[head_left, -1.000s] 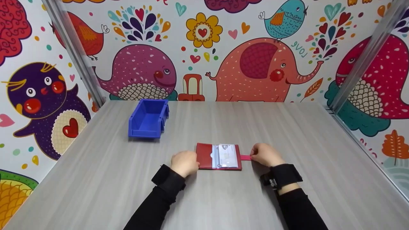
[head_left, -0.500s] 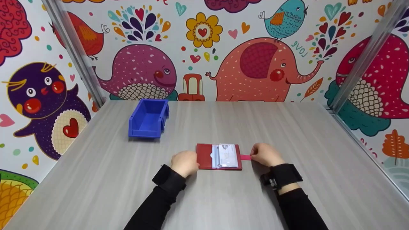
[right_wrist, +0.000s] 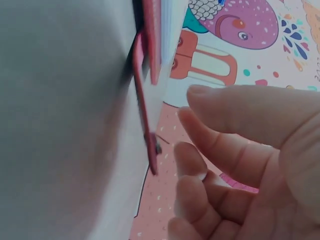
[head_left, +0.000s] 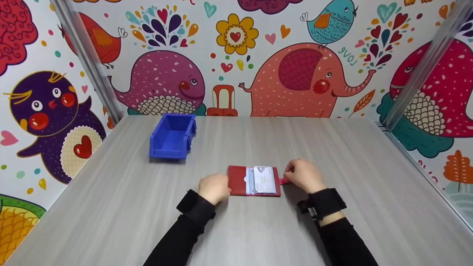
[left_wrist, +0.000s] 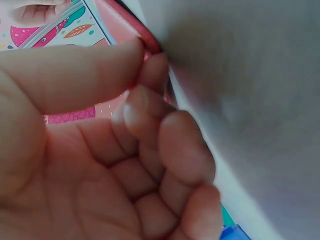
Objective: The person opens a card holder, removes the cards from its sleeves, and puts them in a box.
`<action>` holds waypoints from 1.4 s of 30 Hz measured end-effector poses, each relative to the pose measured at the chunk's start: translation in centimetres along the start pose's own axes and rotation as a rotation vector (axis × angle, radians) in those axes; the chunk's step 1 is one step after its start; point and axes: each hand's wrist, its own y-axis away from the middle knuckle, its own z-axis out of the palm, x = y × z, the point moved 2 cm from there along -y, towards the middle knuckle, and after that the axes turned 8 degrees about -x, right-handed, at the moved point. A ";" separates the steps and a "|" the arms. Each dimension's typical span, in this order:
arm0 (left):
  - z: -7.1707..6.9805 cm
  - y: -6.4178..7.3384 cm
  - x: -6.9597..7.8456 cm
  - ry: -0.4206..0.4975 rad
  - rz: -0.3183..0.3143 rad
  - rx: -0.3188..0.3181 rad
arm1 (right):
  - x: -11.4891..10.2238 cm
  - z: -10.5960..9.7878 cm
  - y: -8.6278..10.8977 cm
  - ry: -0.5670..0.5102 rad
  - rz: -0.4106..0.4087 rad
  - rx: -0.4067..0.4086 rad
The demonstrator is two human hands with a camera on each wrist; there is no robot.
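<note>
A red card holder point(head_left: 236, 181) lies spread on the table, with clear sleeves and a white card point(head_left: 264, 180) on its right half. My left hand point(head_left: 214, 188) pinches its lower left edge between thumb and index finger; the left wrist view shows that red edge point(left_wrist: 131, 20) at the fingertips. From the right side sticks out a pinkish-red strap point(right_wrist: 142, 95) with a snap button point(right_wrist: 158, 148). Beside the strap is my right hand point(head_left: 305, 175), its fingers loosely bent and thumb and index fingertips slightly apart. In the right wrist view a gap separates them from the strap.
A blue plastic bin point(head_left: 172, 136) stands at the back left of the grey wood-grain table point(head_left: 251, 229). Cartoon-printed panels rise behind and at both sides, with metal posts point(head_left: 425, 66) at the corners.
My right hand has let go of the strap's end and shifted left, closer to the card holder. The left hand and the card holder stay where they were.
</note>
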 end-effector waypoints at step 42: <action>-0.2 0.1 0.0 -0.002 0.019 0.009 | -2.3 2.0 -0.6 0.082 -0.261 -0.029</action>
